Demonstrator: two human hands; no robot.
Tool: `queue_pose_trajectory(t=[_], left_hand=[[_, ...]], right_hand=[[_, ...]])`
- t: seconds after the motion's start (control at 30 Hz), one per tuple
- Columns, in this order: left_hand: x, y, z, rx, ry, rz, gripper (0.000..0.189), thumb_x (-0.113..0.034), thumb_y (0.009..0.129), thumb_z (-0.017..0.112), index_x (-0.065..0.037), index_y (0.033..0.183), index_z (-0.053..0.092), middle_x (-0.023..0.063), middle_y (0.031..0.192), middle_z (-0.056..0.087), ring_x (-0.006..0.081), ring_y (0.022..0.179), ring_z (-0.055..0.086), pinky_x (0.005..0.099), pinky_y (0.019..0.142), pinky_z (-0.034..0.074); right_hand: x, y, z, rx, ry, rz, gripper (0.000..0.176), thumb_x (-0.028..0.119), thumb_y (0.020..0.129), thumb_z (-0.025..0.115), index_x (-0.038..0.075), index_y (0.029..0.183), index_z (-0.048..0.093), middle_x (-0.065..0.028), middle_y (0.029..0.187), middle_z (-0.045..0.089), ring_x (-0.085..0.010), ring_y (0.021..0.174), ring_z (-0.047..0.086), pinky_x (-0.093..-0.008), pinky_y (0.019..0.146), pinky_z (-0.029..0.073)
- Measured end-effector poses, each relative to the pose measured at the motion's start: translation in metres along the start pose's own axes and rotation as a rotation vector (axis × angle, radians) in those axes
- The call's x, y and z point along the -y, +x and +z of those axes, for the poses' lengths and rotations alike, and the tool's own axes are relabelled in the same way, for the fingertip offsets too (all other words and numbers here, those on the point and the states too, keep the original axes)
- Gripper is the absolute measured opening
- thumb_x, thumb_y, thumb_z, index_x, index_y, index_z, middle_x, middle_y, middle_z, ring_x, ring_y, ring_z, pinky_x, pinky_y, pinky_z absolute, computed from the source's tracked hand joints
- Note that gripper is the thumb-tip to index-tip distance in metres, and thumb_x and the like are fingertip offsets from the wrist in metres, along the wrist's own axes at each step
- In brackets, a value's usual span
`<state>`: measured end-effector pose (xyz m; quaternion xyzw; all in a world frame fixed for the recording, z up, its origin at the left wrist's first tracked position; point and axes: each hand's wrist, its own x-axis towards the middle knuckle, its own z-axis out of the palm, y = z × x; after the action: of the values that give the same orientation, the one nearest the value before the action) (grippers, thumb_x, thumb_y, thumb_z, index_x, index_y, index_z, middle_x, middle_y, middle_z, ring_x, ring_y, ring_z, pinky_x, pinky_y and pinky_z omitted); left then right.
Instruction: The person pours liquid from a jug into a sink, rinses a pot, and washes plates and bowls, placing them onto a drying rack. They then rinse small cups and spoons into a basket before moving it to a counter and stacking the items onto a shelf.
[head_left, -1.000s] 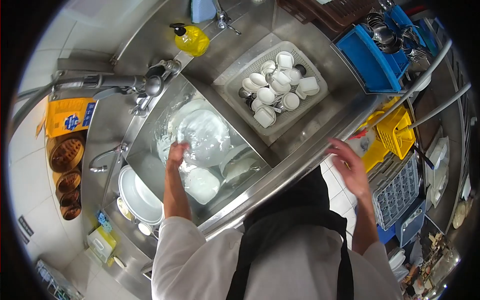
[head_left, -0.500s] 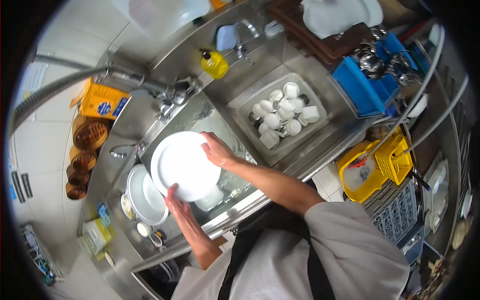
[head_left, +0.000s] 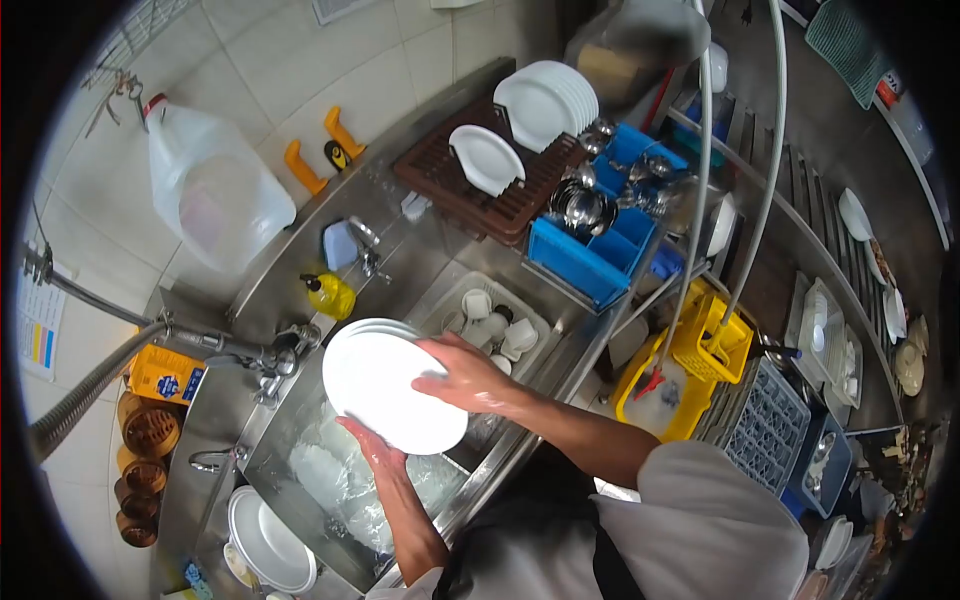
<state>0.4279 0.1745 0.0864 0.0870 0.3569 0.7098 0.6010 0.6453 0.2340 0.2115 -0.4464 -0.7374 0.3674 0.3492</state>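
Over the sink point(head_left: 290, 440), hands point(head_left: 468, 375) apart on plates point(head_left: 380, 385).

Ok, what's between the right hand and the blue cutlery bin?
Head view: the pale basket of white dishes, then the sink's steel wall, separate the right hand from the blue cutlery bin.

A steel sink counter point(head_left: 212, 420) carries a brown rack point(head_left: 428, 168) toward its right end, with a blue cutlery bin point(head_left: 565, 260) at the front corner there. Near its back edge stands a yellow soap bottle point(head_left: 330, 297), and close to the left end sits a round white basin point(head_left: 270, 545)
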Motion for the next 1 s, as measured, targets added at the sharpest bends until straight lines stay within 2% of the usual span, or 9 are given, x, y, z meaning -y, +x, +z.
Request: queue_pose_trajectory(t=[0.1, 0.23, 0.3, 0.43, 0.53, 0.6, 0.7, 0.77, 1.0], left_hand=[[0.027, 0.018, 0.039, 0.005, 0.051, 0.003, 0.09, -0.076, 0.091, 0.034, -0.012, 0.154, 0.028, 0.0123, 0.154, 0.038, 0.0343, 0.138, 0.041, 0.0499, 0.112, 0.039], [0.065, 0.03, 0.102, -0.023, 0.047, -0.038, 0.078, -0.063, 0.098, 0.04, -0.007, 0.152, 0.031, 0.0129, 0.152, 0.041, 0.0349, 0.136, 0.044, 0.0473, 0.11, 0.041], [0.07, 0.026, 0.145, -0.155, 0.05, -0.078, 0.063, -0.037, 0.098, 0.057, 0.0, 0.146, 0.037, 0.0178, 0.145, 0.048, 0.036, 0.128, 0.052, 0.0474, 0.106, 0.046], [0.065, 0.033, 0.145, -0.122, 0.035, -0.111, 0.059, -0.008, 0.082, 0.058, 0.006, 0.138, 0.042, 0.0215, 0.133, 0.055, 0.0357, 0.12, 0.057, 0.0482, 0.107, 0.046], [0.065, 0.024, 0.126, -0.21, 0.073, -0.116, 0.056, 0.001, 0.077, 0.056, 0.008, 0.132, 0.045, 0.0211, 0.123, 0.059, 0.0348, 0.116, 0.059, 0.0464, 0.104, 0.05], [0.07, 0.009, 0.134, -0.269, 0.057, -0.074, 0.053, 0.006, 0.075, 0.055, 0.011, 0.127, 0.047, 0.0214, 0.117, 0.059, 0.0341, 0.109, 0.063, 0.0431, 0.098, 0.053], [0.086, -0.003, 0.119, -0.265, 0.125, -0.023, 0.05, 0.007, 0.074, 0.056, 0.012, 0.123, 0.05, 0.0206, 0.114, 0.061, 0.0321, 0.103, 0.064, 0.0419, 0.096, 0.054], [0.096, -0.015, 0.117, -0.304, 0.118, 0.027, 0.05, 0.008, 0.074, 0.056, 0.011, 0.123, 0.05, 0.0203, 0.113, 0.061, 0.0323, 0.102, 0.064, 0.0418, 0.096, 0.054], [0.095, -0.054, 0.111, -0.526, 0.055, 0.162, 0.049, 0.005, 0.078, 0.063, 0.012, 0.125, 0.052, 0.0206, 0.112, 0.064, 0.0333, 0.099, 0.067, 0.0447, 0.091, 0.057]], right_hand=[[-0.056, -0.008, -0.025, 0.247, 0.399, 0.188, 0.041, 0.022, 0.092, 0.066, -0.004, 0.123, 0.061, -0.0168, 0.112, 0.068, -0.0239, 0.102, 0.065, -0.0371, 0.086, 0.052], [-0.082, -0.001, -0.077, -0.148, 0.427, 0.407, 0.041, 0.034, 0.093, 0.066, -0.004, 0.108, 0.069, -0.0166, 0.085, 0.072, -0.0216, 0.078, 0.07, -0.0366, 0.072, 0.054], [-0.096, 0.012, -0.117, -0.314, 0.361, 0.385, 0.041, 0.036, 0.094, 0.066, -0.003, 0.103, 0.071, -0.0137, 0.08, 0.072, -0.0179, 0.073, 0.068, -0.0337, 0.067, 0.054], [-0.079, 0.057, -0.244, -0.629, 0.388, 0.289, 0.031, 0.024, 0.092, 0.072, -0.005, 0.104, 0.072, -0.0122, 0.091, 0.074, -0.0136, 0.078, 0.067, -0.0285, 0.07, 0.054], [-0.088, 0.125, -0.328, -0.854, -0.216, -0.06, 0.039, 0.033, 0.095, 0.064, -0.003, 0.108, 0.07, -0.0224, 0.096, 0.072, -0.0298, 0.082, 0.071, -0.0387, 0.077, 0.053], [-0.1, 0.184, -0.369, -0.856, -0.495, -0.28, 0.036, 0.03, 0.095, 0.059, -0.001, 0.111, 0.068, -0.0294, 0.105, 0.064, -0.0446, 0.094, 0.066, -0.0518, 0.081, 0.052], [-0.121, 0.26, -0.396, -0.716, -0.656, -0.317, 0.032, 0.027, 0.096, 0.058, 0.0, 0.11, 0.068, -0.0275, 0.105, 0.063, -0.0463, 0.094, 0.065, -0.0527, 0.081, 0.053], [-0.139, 0.295, -0.392, -0.501, -0.865, -0.106, 0.028, 0.023, 0.096, 0.057, 0.002, 0.109, 0.068, -0.0266, 0.105, 0.063, -0.0465, 0.094, 0.066, -0.0531, 0.083, 0.054], [-0.2, 0.349, -0.365, -0.33, -0.988, -0.044, 0.024, 0.018, 0.088, 0.065, 0.0, 0.103, 0.071, -0.027, 0.106, 0.063, -0.0441, 0.096, 0.067, -0.0527, 0.085, 0.055]])
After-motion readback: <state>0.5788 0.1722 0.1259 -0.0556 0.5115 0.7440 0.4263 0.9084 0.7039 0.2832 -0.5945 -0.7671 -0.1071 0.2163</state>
